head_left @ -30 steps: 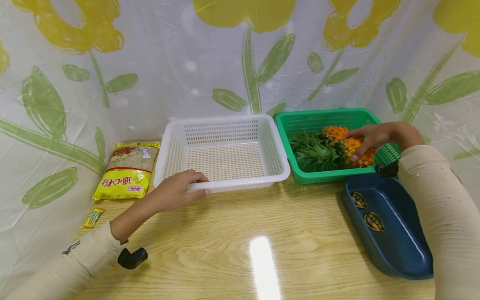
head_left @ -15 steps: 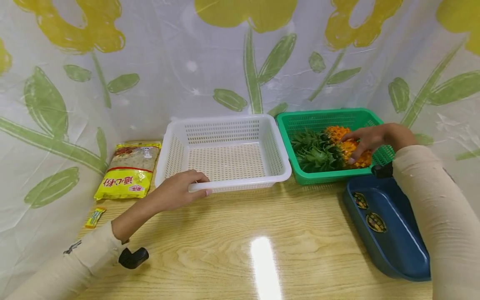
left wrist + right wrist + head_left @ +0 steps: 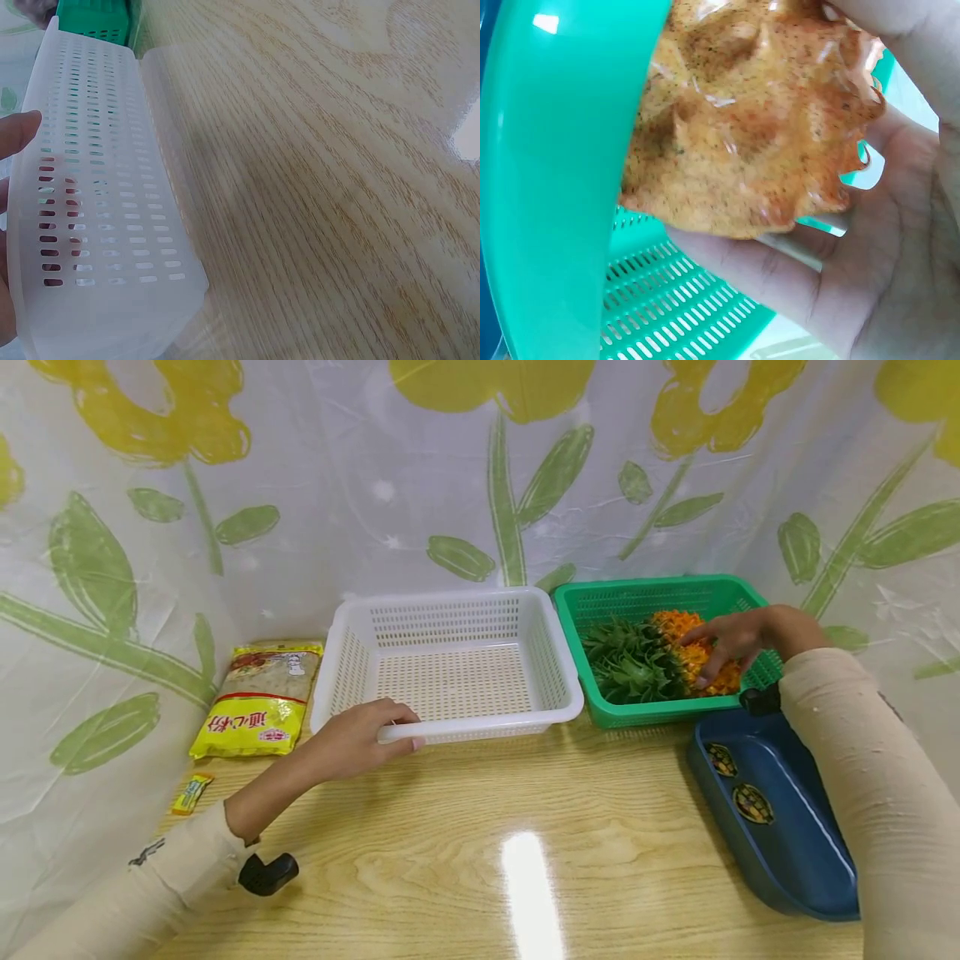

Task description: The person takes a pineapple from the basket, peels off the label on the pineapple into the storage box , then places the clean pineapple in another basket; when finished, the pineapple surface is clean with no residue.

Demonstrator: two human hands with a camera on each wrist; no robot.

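My left hand (image 3: 360, 741) grips the near rim of a white slotted plastic basket (image 3: 480, 728), with the thumb in front. In the left wrist view, the thumb and fingertips show at the edge of the basket wall (image 3: 97, 180). Over in the green basket (image 3: 622, 718), my right hand (image 3: 742, 639) holds the nearer of two orange pineapples (image 3: 723, 681). The right wrist view shows its bumpy skin (image 3: 742, 127) between thumb and fingers, with fingers curled under it. Both leafy green crowns (image 3: 637, 672) point left; the farther pineapple (image 3: 671, 624) lies behind the held one.
A dark blue tub (image 3: 780, 852) with two round stickers stands at the right, partly under the right sleeve. Left of the white basket lies a yellow food bag (image 3: 255, 702), and nearer a small yellow packet (image 3: 192, 794). A flowered curtain (image 3: 360, 485) hangs behind the wooden table (image 3: 420, 843).
My right hand has shifted slightly left inside the green basket together with the nearer pineapple, then stays nearly still. The left hand keeps its grip on the white basket's rim.
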